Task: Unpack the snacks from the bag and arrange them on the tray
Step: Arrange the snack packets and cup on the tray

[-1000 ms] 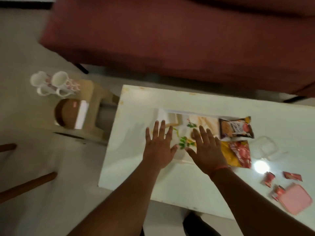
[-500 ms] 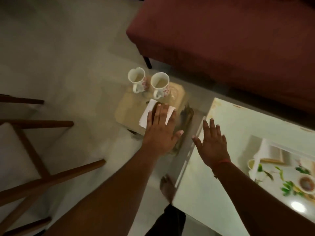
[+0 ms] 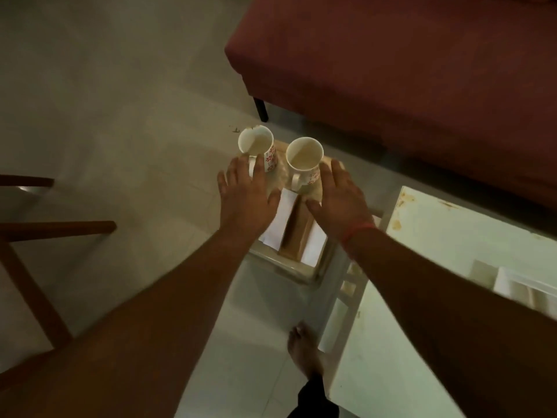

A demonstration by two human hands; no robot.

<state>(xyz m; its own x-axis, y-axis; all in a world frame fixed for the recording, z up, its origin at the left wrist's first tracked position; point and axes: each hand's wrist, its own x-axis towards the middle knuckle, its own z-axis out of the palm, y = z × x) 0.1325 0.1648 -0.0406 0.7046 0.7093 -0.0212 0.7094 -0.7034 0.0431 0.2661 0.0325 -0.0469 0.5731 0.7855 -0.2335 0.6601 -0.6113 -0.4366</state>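
- Both hands out over a small side stool [image 3: 301, 268], palms down, fingers straight and spread, gripping nothing.
- Left hand [image 3: 245, 200]: fingertips at the handle of the left mug [image 3: 256, 149]; can't tell whether they touch it.
- Right hand [image 3: 340, 200]: fingertips just beside the right mug [image 3: 304, 159], thumb over the brown item between the hands.
- Between the hands: white paper [image 3: 281, 220] with a brown box-like thing [image 3: 297, 233] lying on it. Could be a folded bag or a packet; too blurred to say.
- Step, my read: a reach toward the stool, either to fetch the mugs or that brown-and-white item. No snack in hand.
- Task things: no snacks and no clear bag in view. A white shape that may be the tray [image 3: 524, 285] shows at the right frame edge, on the white table [image 3: 452, 236], well right of the right hand; only a corner shows.
- Next move calls for: fingers curling round a mug handle or body, one hand each, or a pinch on the paper edge. Lift straight up; the mugs stand near the stool's far edge and close together, so a sideways nudge could tip one.
- Writing: none readable. Mugs carry a red flower pattern, no brand visible. Nothing legible on the paper or the brown item.
- Red thread [image 3: 358, 232] on the right wrist.
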